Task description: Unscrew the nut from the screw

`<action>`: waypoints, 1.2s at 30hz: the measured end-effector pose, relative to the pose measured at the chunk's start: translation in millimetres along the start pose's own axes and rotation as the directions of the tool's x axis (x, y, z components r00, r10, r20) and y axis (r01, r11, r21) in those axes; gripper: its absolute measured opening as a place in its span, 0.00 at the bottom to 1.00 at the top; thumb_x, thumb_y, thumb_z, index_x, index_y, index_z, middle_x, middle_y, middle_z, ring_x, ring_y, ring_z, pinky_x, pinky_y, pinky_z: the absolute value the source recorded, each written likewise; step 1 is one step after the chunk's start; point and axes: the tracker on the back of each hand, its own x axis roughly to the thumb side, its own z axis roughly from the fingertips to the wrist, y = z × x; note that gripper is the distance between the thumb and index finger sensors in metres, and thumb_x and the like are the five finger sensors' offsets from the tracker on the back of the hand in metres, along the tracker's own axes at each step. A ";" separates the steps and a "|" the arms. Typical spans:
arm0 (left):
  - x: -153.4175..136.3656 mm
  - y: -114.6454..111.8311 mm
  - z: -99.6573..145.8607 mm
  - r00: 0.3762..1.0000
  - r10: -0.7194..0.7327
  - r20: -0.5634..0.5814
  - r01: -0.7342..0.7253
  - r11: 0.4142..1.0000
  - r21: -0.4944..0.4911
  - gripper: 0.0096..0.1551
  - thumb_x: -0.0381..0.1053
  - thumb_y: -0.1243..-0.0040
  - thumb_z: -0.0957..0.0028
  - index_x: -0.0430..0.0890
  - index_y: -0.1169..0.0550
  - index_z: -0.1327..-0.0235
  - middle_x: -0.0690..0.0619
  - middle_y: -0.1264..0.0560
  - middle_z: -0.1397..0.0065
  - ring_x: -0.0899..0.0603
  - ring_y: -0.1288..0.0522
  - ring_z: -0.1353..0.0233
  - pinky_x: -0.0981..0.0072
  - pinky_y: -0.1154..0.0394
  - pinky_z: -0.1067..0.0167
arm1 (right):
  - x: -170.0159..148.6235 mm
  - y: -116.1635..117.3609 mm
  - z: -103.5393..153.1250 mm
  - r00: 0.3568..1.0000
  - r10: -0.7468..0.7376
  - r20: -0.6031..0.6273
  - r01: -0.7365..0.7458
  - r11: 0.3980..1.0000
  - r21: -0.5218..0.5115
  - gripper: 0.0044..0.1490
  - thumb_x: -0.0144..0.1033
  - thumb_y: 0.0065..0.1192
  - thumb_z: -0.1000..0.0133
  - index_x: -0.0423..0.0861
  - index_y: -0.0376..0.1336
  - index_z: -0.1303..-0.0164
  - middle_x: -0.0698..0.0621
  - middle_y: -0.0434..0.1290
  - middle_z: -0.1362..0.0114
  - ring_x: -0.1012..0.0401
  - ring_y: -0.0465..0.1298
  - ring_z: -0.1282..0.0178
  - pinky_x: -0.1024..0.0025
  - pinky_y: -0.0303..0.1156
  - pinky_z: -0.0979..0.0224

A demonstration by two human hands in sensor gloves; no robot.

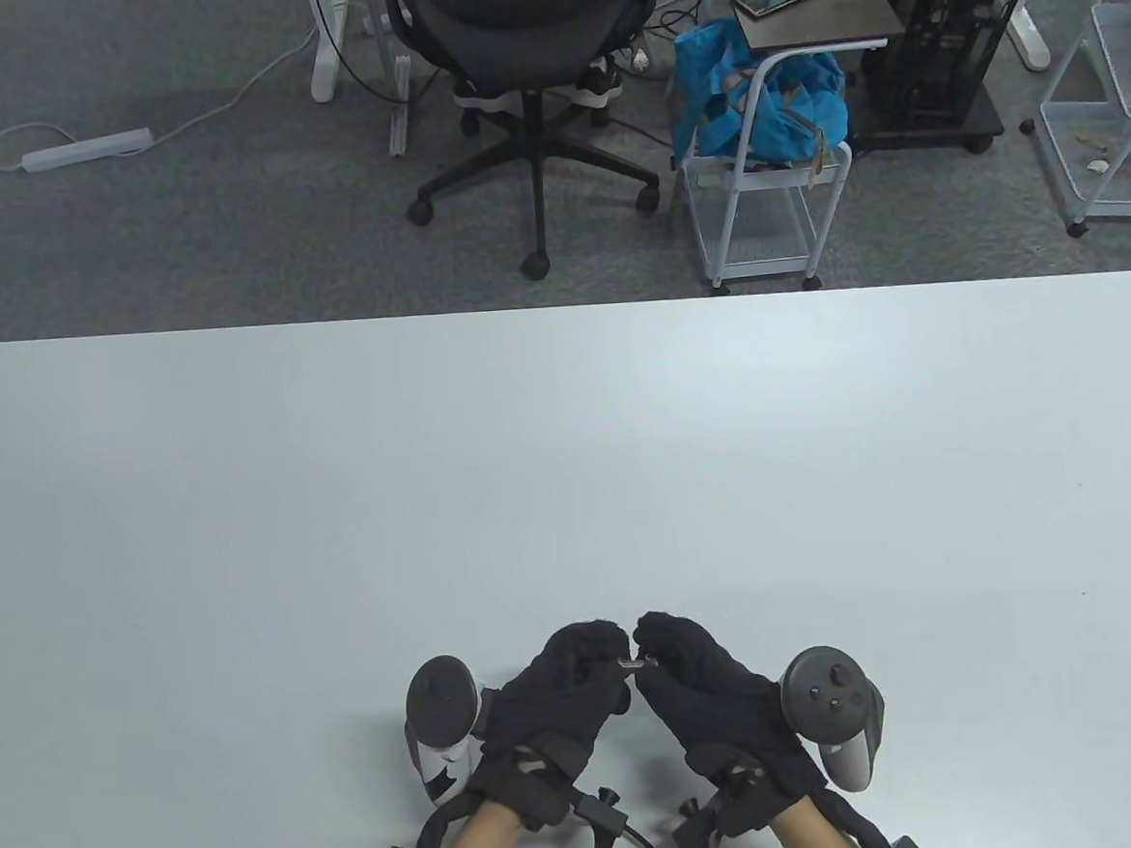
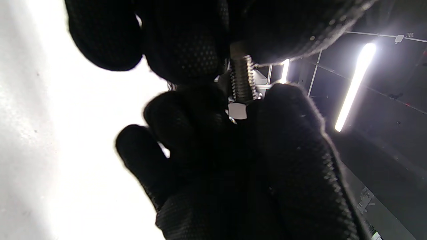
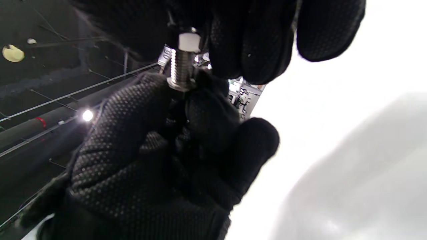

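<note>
A small steel screw (image 1: pixel 631 663) is held between both black-gloved hands just above the table's (image 1: pixel 567 443) near edge. My left hand (image 1: pixel 613 658) grips one end of the screw; its fingers (image 2: pixel 186 40) close around that end. The threaded shaft (image 2: pixel 243 80) is bare between the hands. My right hand (image 1: pixel 647 651) pinches the pale hexagonal nut (image 2: pixel 237 110) at the other end. In the right wrist view the nut (image 3: pixel 189 41) sits under my right fingers (image 3: pixel 247 40), the shaft (image 3: pixel 181 68) below it, and my left hand (image 3: pixel 133 133) holds the flanged end.
The white table stretches far and wide beyond the hands. Behind it on the floor stand an office chair (image 1: pixel 527 78), a white cart with a blue bag (image 1: pixel 757 110) and a wire rack (image 1: pixel 1109 95). Cables run from both wrists at the near edge.
</note>
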 end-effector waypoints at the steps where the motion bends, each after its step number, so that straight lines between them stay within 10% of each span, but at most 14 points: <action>1: 0.1 0.0 0.0 1.000 -0.002 0.002 0.002 1.000 -0.001 0.26 0.53 0.33 0.49 0.51 0.22 0.37 0.41 0.21 0.38 0.45 0.16 0.54 0.41 0.21 0.44 | -1.8 0.1 0.4 1.000 -0.007 -0.015 0.007 1.000 -0.007 0.44 0.55 0.57 0.39 0.38 0.57 0.21 0.38 0.72 0.32 0.41 0.75 0.39 0.36 0.70 0.35; 10: -1.5 0.1 -1.3 1.000 -0.011 0.005 0.011 0.999 -0.037 0.26 0.52 0.34 0.48 0.51 0.23 0.35 0.41 0.21 0.37 0.44 0.17 0.52 0.39 0.22 0.43 | -2.3 -1.4 -0.6 0.998 -0.010 -0.055 0.009 1.000 -0.014 0.36 0.52 0.56 0.40 0.34 0.67 0.37 0.45 0.81 0.51 0.48 0.82 0.57 0.41 0.76 0.43; 36: -2.2 -1.0 -0.5 1.000 -0.031 0.000 0.031 0.999 -0.008 0.27 0.53 0.34 0.48 0.49 0.22 0.36 0.41 0.20 0.39 0.44 0.17 0.54 0.40 0.21 0.45 | 4.0 -2.9 -0.9 0.999 0.016 0.052 -0.014 0.999 -0.039 0.33 0.42 0.64 0.41 0.45 0.62 0.26 0.43 0.73 0.33 0.45 0.76 0.39 0.39 0.71 0.34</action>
